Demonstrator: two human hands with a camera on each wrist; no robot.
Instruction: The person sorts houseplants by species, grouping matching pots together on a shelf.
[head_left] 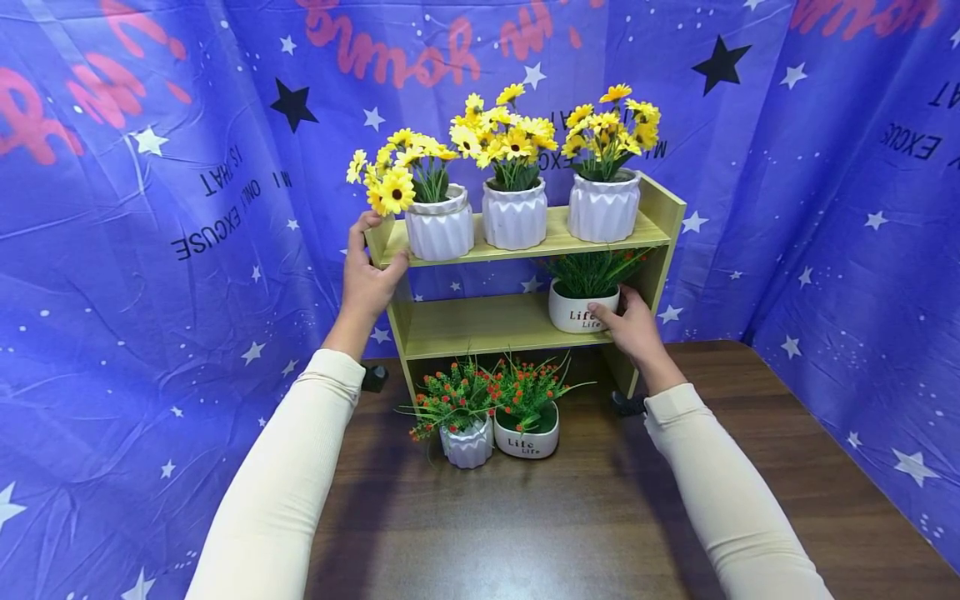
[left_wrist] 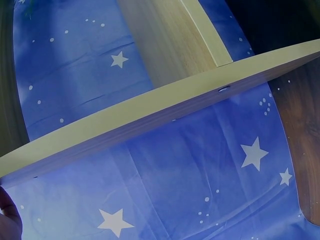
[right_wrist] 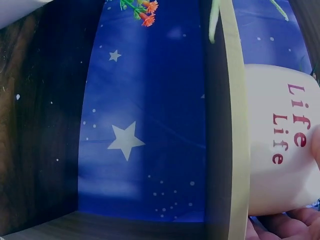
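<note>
My right hand (head_left: pixel 634 327) grips a white oval flowerpot (head_left: pixel 567 310) lettered "Life Life", thumb on its front and fingers round its right side. This pot of green grass-like leaves is on the right part of the middle shelf (head_left: pixel 472 327). In the right wrist view the pot (right_wrist: pixel 280 190) is right at the shelf's front edge. My left hand (head_left: pixel 367 279) holds the upper left corner of the wooden rack (head_left: pixel 406 317), thumb at the top board's front. Beside that thumb stands a white fluted pot (head_left: pixel 440 229) of yellow flowers.
Two more fluted pots, one central (head_left: pixel 515 218) and one right (head_left: pixel 603 210), hold yellow flowers on top. Before the rack, a fluted pot (head_left: pixel 468 446) and an oval "Life" pot (head_left: pixel 527 444) with red-flowered plants stand on the brown table (head_left: pixel 495 525). Blue star-printed curtain (head_left: pixel 150 333) hangs behind.
</note>
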